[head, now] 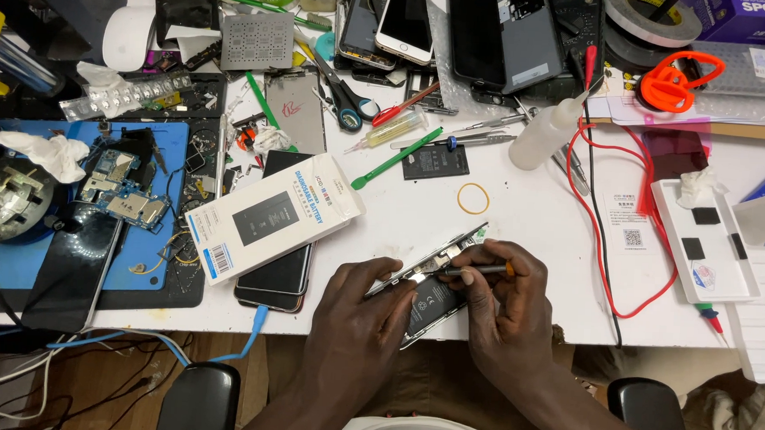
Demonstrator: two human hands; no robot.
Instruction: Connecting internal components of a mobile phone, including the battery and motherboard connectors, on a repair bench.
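The phone (435, 282), opened with its back off and the dark battery and small parts bared, lies tilted at the near edge of the bench (537, 213), between the two hands. It looks light, thin and stiff, but fragile inside, so it is best taken by its metal frame along the long edges, not by the exposed parts. The left hand (366, 305) grips the phone's left side, fingers curled over the frame and steadying it. The right hand (503, 302) pinches a slim tool (475, 269) with a dark shaft and orange end, its tip resting on the phone's upper part. Just left lies a white box (271, 214) on another dark phone (277, 275); a rubber band (473, 197) lies behind, and a red cable (609, 251) loops to the right.
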